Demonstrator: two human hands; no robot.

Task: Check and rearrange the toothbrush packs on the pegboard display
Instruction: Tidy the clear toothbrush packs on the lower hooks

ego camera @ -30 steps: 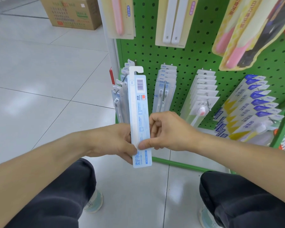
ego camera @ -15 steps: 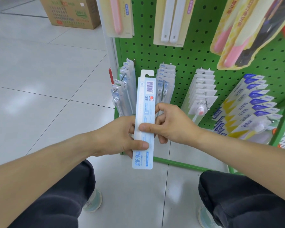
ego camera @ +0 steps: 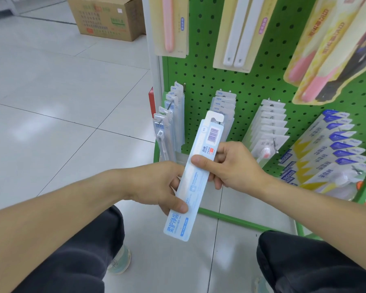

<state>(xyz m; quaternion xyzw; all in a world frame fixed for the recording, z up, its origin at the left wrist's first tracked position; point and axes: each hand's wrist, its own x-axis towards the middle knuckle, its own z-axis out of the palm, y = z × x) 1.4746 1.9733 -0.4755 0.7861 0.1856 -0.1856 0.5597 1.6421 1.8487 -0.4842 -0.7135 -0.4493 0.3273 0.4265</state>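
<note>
In the head view, you are holding one pale blue toothbrush pack point(ego camera: 195, 176) in both hands in front of the green pegboard point(ego camera: 258, 81), its barcode side facing you and its hook end tilting up toward the right. Your left hand point(ego camera: 159, 185) is gripping the lower half, thumb lying across the face. Your right hand point(ego camera: 230, 163) is pinching the upper half just below the barcode. Rows of packs point(ego camera: 270, 123) are hanging on pegs behind it, and a cardboard box point(ego camera: 108, 15) is sitting on the tiled floor point(ego camera: 51, 92).
</note>
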